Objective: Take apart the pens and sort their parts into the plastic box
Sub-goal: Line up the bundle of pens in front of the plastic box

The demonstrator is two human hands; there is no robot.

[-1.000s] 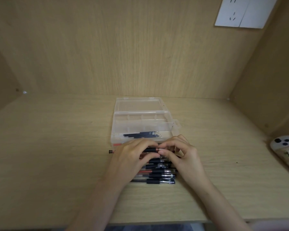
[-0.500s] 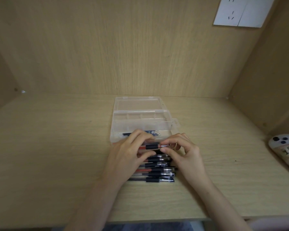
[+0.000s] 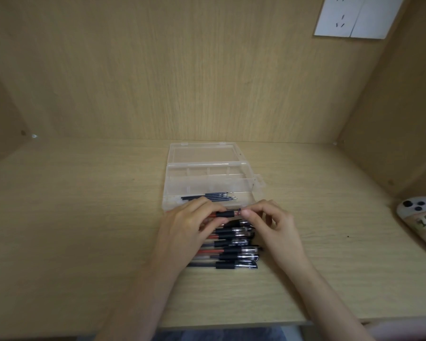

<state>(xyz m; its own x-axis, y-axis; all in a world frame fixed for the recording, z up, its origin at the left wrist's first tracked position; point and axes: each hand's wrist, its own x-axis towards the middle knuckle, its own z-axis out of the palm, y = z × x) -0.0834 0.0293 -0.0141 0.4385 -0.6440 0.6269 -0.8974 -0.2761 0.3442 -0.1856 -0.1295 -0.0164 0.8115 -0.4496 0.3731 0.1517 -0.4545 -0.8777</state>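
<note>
Head view, centre of frame: the left hand is pinching a red-barrelled pen with a black rubber grip sleeve, fingers closed round the barrel just left of the sleeve, prob. to keep it from turning. The right hand is nipping the pen's tip end w/ thumb & forefinger closed narrow on it, looks like the nose cone is being twisted off; whether it's loose yet, can't tell. The pen is being held level just above the front wall of the clear plastic compartment box, lid lying open toward the back, so parts only need a short drop. In the box's front long compartment, a few thin dark refills are lying lengthwise, sorted by kind. Below the hands, lower centre, a row of capped black & red pens is waiting side by side on the pale wooden desk, close for the next pick.
</note>
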